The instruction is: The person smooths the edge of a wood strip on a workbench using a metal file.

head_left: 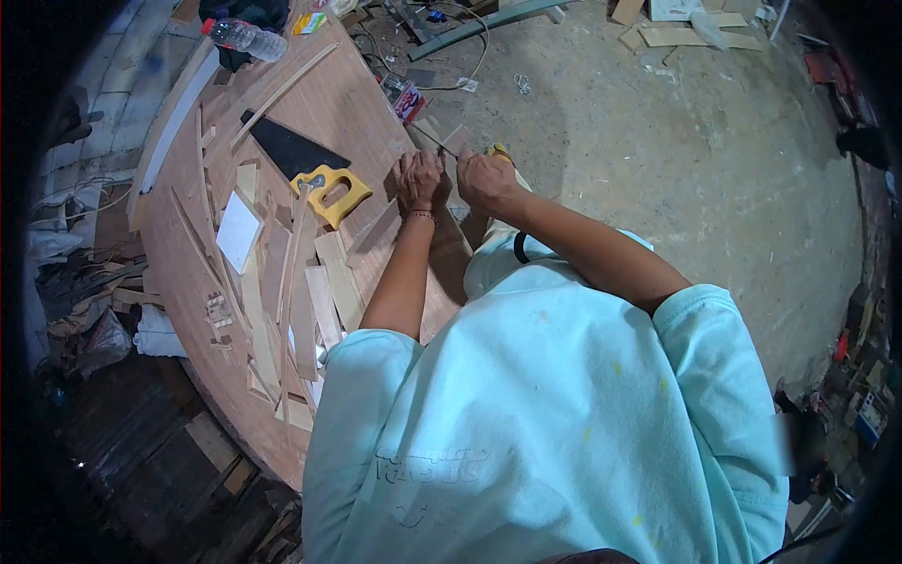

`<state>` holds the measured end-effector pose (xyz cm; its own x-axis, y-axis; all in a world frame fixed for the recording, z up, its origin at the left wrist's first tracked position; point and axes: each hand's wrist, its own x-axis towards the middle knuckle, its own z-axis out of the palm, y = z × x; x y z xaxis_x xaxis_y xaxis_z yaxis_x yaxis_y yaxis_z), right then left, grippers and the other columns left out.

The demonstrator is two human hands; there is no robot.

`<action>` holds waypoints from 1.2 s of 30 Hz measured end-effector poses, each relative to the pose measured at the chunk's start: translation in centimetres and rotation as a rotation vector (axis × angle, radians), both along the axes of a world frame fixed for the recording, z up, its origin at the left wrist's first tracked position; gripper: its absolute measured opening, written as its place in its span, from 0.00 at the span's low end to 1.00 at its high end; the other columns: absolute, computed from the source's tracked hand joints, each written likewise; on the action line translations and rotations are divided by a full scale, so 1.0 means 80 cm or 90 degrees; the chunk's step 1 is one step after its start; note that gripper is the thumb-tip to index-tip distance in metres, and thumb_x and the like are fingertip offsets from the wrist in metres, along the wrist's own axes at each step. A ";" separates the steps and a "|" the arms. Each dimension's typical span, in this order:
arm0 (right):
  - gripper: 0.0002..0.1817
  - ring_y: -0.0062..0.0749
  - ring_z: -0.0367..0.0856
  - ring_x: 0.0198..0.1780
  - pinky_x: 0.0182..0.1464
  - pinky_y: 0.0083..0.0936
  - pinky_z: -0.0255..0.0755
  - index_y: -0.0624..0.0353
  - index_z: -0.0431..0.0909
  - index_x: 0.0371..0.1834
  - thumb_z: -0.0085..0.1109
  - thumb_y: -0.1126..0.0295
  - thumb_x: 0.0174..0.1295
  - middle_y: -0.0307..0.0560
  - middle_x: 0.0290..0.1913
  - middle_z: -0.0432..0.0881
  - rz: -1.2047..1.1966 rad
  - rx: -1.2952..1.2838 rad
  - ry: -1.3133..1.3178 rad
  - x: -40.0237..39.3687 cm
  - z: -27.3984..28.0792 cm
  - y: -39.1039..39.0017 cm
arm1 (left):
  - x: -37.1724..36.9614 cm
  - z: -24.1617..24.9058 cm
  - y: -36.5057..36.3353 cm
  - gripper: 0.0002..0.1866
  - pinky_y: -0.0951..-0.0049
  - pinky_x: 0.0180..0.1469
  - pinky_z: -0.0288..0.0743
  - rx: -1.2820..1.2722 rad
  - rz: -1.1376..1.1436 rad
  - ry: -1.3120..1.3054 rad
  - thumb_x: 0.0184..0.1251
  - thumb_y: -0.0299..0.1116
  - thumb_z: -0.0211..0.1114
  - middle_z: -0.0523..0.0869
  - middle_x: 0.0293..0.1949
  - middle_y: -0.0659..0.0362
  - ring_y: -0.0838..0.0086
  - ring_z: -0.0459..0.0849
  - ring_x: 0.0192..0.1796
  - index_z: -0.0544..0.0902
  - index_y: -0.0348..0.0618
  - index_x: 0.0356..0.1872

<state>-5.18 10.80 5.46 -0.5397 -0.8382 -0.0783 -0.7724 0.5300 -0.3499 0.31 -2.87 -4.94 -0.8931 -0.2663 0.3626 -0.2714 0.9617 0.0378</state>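
My left hand is closed over a thin wooden strip at the right edge of the wooden tabletop. Part of the strip passes out of sight beneath the fingers. Close beside it, my right hand is in a fist around a thin, dark, rod-like tool. The tool slants up and to the left, near a pale piece of wood; its exact kind cannot be made out. Left of my left hand, a handsaw with a yellow handle and black blade lies flat.
Loose wooden strips, a white rectangular piece and small wood blocks lie across the tabletop. A plastic bottle is at its far end. Boards lie on the concrete floor; clutter lines the right side.
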 end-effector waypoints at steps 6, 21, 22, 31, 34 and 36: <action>0.05 0.34 0.71 0.16 0.16 0.28 0.63 0.66 0.66 0.22 0.42 0.74 0.45 0.47 0.13 0.70 0.003 -0.232 0.237 0.012 -0.018 0.015 | -0.001 0.019 0.010 0.09 0.64 0.42 0.60 0.041 0.028 -0.028 0.50 0.39 0.49 0.74 0.28 0.57 0.66 0.70 0.38 0.70 0.44 0.22; 0.14 0.34 0.72 0.18 0.17 0.25 0.64 0.72 0.68 0.33 0.43 0.72 0.44 0.48 0.17 0.72 0.069 0.011 0.120 0.010 0.012 0.017 | -0.007 0.035 0.015 0.15 0.60 0.50 0.50 0.073 0.075 -0.019 0.54 0.41 0.43 0.70 0.35 0.54 0.64 0.64 0.45 0.73 0.41 0.26; 0.14 0.33 0.72 0.18 0.17 0.25 0.64 0.72 0.68 0.32 0.43 0.71 0.44 0.47 0.17 0.72 0.061 0.045 0.121 0.009 0.018 0.015 | -0.007 0.035 0.014 0.15 0.60 0.50 0.50 0.075 0.077 -0.020 0.54 0.41 0.43 0.70 0.35 0.54 0.64 0.64 0.45 0.73 0.41 0.26; 0.12 0.32 0.77 0.22 0.20 0.23 0.68 0.69 0.70 0.28 0.45 0.70 0.44 0.49 0.19 0.75 0.109 0.058 0.101 -0.003 -0.004 0.006 | -0.012 0.041 0.013 0.13 0.61 0.52 0.50 0.107 0.083 -0.095 0.52 0.39 0.47 0.72 0.37 0.56 0.65 0.63 0.48 0.74 0.39 0.29; 0.13 0.33 0.73 0.18 0.18 0.25 0.65 0.73 0.67 0.31 0.44 0.74 0.42 0.45 0.16 0.72 0.129 0.068 0.086 -0.007 -0.001 0.008 | -0.013 0.036 0.012 0.15 0.60 0.55 0.46 0.106 0.098 -0.066 0.51 0.39 0.47 0.73 0.38 0.55 0.66 0.62 0.50 0.75 0.38 0.26; 0.12 0.35 0.74 0.19 0.19 0.28 0.67 0.72 0.67 0.30 0.43 0.74 0.44 0.47 0.16 0.72 0.082 0.074 0.004 -0.009 -0.001 0.003 | -0.011 0.036 0.011 0.16 0.60 0.57 0.43 0.112 0.077 -0.091 0.51 0.40 0.48 0.73 0.41 0.54 0.67 0.60 0.54 0.75 0.36 0.25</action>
